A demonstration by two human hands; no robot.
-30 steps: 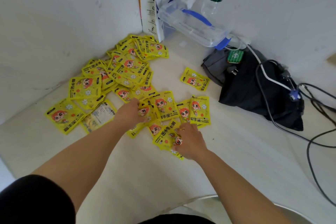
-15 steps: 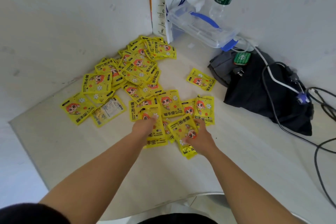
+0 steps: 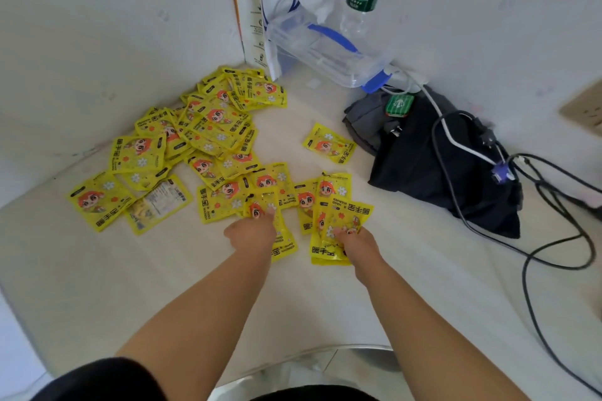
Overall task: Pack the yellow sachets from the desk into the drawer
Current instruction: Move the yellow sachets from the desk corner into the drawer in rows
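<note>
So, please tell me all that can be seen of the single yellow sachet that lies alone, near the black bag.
The lone yellow sachet is a flat, glossy rectangular packet, apparently foil or plastic. It carries a cartoon face with orange hair, white flowers and dark lettering along one edge. It lies flat and face up on the pale desk, turned at a slant, apart from the large heap of sachets. It sits just left of the black fabric bag, close to it without clearly touching. Neither hand touches it.
</note>
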